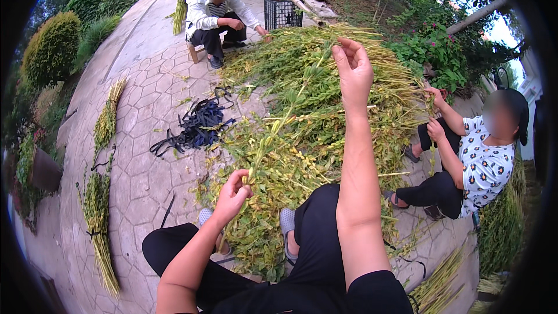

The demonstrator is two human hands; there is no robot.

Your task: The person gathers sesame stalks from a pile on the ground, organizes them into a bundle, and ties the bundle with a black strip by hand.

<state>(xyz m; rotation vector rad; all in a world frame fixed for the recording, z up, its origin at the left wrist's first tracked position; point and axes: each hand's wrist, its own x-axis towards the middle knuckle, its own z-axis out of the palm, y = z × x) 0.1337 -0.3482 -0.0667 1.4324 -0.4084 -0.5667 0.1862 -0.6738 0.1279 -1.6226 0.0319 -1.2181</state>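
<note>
A long green and yellow plant stalk (pixel 286 117) set with pods, sesame by its look, slants up between my two hands. My left hand (pixel 232 196) pinches its lower, yellowish end just above my knees. Higher and farther out, my right hand (pixel 353 72) is closed near the leafy other end, with the arm stretched out. Beneath them spreads a wide heap of cut stalks and leaves (pixel 314 157), green to yellow, which reaches back to my feet. My right forearm hides part of this heap.
A tangle of dark straps (pixel 200 121) lies left of the heap. Tied bundles (pixel 97 221) rest on the paving (pixel 139 186) farther left. One person (pixel 212 20) sits beyond by a black crate (pixel 283 11); another (pixel 485 154), at the right, handles stalks. More stalks (pixel 439 285) lie lower right.
</note>
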